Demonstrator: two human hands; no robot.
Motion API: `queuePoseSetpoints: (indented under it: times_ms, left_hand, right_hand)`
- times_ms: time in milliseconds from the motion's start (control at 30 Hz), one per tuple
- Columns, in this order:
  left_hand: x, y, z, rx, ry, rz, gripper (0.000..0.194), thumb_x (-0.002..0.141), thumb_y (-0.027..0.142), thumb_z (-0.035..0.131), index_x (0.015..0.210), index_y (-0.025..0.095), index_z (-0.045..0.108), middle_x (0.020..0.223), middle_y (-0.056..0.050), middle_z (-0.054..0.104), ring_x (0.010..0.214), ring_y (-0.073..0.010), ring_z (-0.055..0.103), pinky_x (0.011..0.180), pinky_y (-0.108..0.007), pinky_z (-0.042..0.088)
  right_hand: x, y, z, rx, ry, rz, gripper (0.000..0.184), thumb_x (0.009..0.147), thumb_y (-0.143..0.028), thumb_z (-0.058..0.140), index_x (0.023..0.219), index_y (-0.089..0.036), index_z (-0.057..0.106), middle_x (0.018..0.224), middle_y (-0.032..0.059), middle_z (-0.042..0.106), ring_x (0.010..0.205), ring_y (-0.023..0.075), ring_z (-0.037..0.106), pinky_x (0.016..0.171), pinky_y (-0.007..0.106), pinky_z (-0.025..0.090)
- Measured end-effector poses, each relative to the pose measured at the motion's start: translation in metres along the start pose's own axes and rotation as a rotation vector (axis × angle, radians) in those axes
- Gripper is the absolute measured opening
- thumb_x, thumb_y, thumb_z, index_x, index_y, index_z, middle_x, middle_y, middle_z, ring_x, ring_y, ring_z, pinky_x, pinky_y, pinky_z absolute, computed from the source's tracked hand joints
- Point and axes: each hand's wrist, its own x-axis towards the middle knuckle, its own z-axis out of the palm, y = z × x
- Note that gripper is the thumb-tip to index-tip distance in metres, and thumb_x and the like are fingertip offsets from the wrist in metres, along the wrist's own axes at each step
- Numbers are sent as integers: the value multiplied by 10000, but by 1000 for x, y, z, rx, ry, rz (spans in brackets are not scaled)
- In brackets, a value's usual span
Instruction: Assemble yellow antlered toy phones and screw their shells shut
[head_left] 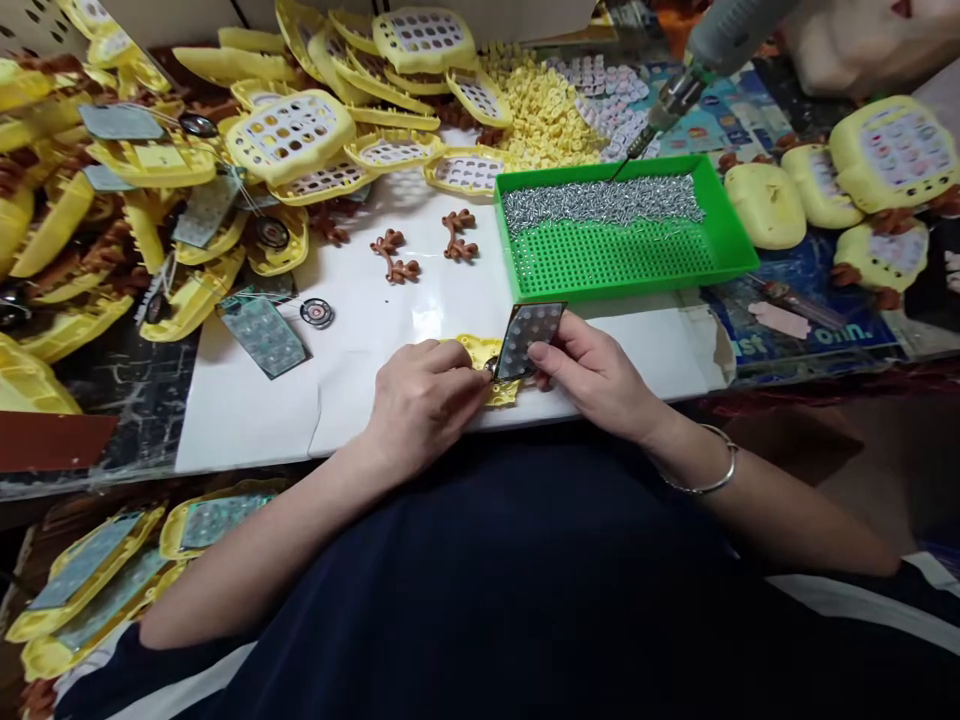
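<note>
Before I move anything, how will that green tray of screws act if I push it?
The green tray is probably heavy for its size, since metal screws heap along its far side. Being broad and low, it should slide rather than tip. The screws lie loose, so a jolt would likely make them shift.

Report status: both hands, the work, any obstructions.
Right hand gripping dark circuit board, tilted up. Left hand at yellow shell, fingertips' hold hidden. Green screw tray just beyond; electric screwdriver hanging over it.
</note>
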Motion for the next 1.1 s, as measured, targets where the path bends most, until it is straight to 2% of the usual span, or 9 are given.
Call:
queuePoseSetpoints:
  times_ms: [167,400,567,633,800,967,1100]
  left_hand:
    - [-1,1,3,-8,-12,-48,191,912,232,571,762,190,681,718,-25,645,642,-144,568,587,-269,405]
    - [-4,0,5,113,12,5,246,944,263,522,759,208,675,727,-23,627,631,-142,513,586,-284,350]
    - [-4,-1,3,126,-7,38,235,942,270,507,806,211,690,750,-30,615,640,-150,496,599,-296,343]
    - [-5,-2,3,124,-3,51,215,935,270,520,835,210,700,762,-35,621,641,-156,497,597,-301,340]
    - [-8,-2,4,109,2,34,223,942,282,521,849,227,716,777,-35,636,667,-171,517,609,-318,340]
    - [-8,-2,5,111,-7,7,266,954,296,497,819,230,717,775,-35,637,661,-167,516,605,-320,330]
    - [-8,-3,3,104,-33,17,284,957,297,476,828,227,719,786,-45,636,665,-171,517,599,-323,330]
  right_hand:
    - [9,1,-4,62,-114,12,296,930,-449,520,1051,-183,567,791,1,581,575,95,511,524,225,485]
    - [21,-1,-12,85,-284,18,240,923,-403,521,1006,-179,544,825,5,563,634,96,518,532,202,487]
    - [31,-11,-18,-97,-341,-70,133,935,-272,484,922,-157,550,850,25,593,746,121,539,679,251,493]
    - [35,-14,-19,-103,-390,-89,136,929,-267,486,935,-152,558,912,41,614,812,135,548,730,268,490]
    - [44,-16,-24,-78,-523,-98,149,937,-265,462,969,-168,570,943,26,644,815,126,557,745,258,476]
    - [45,-18,-22,-159,-527,-141,131,933,-240,455,961,-163,558,952,21,642,826,121,553,764,256,449]
    - [44,-22,-16,-304,-435,-137,151,929,-256,483,802,-175,491,788,-5,561,719,106,477,684,240,387]
